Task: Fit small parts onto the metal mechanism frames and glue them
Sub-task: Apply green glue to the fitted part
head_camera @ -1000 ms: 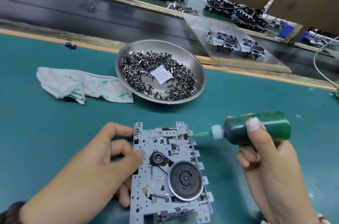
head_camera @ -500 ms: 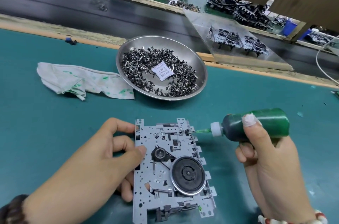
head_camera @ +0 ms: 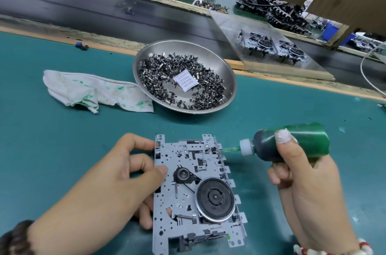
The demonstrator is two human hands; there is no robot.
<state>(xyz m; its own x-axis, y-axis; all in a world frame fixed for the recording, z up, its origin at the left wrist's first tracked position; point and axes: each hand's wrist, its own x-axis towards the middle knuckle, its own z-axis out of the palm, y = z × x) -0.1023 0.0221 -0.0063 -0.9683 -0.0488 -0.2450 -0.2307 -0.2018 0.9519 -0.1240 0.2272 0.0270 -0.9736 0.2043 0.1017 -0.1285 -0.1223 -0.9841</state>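
The metal frame (head_camera: 194,192) lies flat near me, left hand (head_camera: 117,183) gripping its left edge; right hand (head_camera: 302,177) clamps the glue bottle (head_camera: 292,143), nozzle at the far-right corner. Squeezing too hard could flood the nearby parts.

One head camera is looking forward and down, close over the green table (head_camera: 52,146). It is facing a conveyor belt (head_camera: 83,6) beyond.

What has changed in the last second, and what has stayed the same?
Little changed: the green glue bottle nozzle stayed at the frame's upper right edge. The right hand still grips the bottle, and the left hand still holds the frame.
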